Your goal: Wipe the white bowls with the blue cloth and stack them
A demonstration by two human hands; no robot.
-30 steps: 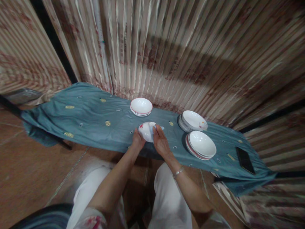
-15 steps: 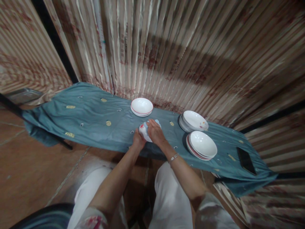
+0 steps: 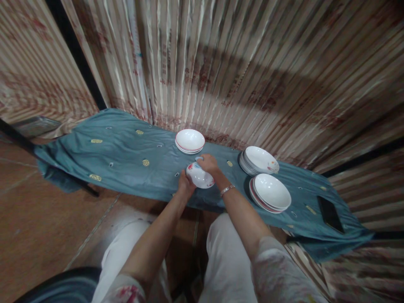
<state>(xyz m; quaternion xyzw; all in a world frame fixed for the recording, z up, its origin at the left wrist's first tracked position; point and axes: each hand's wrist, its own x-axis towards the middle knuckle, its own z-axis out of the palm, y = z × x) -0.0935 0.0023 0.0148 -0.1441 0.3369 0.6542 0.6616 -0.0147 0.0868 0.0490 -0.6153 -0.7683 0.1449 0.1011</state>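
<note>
A white bowl (image 3: 203, 180) with red floral marks is held tilted above the front part of the cloth-covered table. My left hand (image 3: 187, 184) grips it by its left side, fingers wrapped around the edge. At its far rim is my right hand (image 3: 208, 163), closed on a light blue cloth (image 3: 198, 158) that is mostly hidden by the fingers. Just beyond my hands sits a short stack of white bowls with red rims (image 3: 190, 141).
To the right stand a stack of flower-patterned bowls (image 3: 261, 160) and a nearer stack with reddish sides (image 3: 272, 191). A black phone (image 3: 330, 213) lies near the right end of the green tablecloth (image 3: 126, 160). A pleated curtain (image 3: 221, 63) hangs behind the table.
My right hand has moved from across the bowl to its far rim, drawing the cloth with it. More of the bowl's white surface now shows. The view has shifted slightly.
</note>
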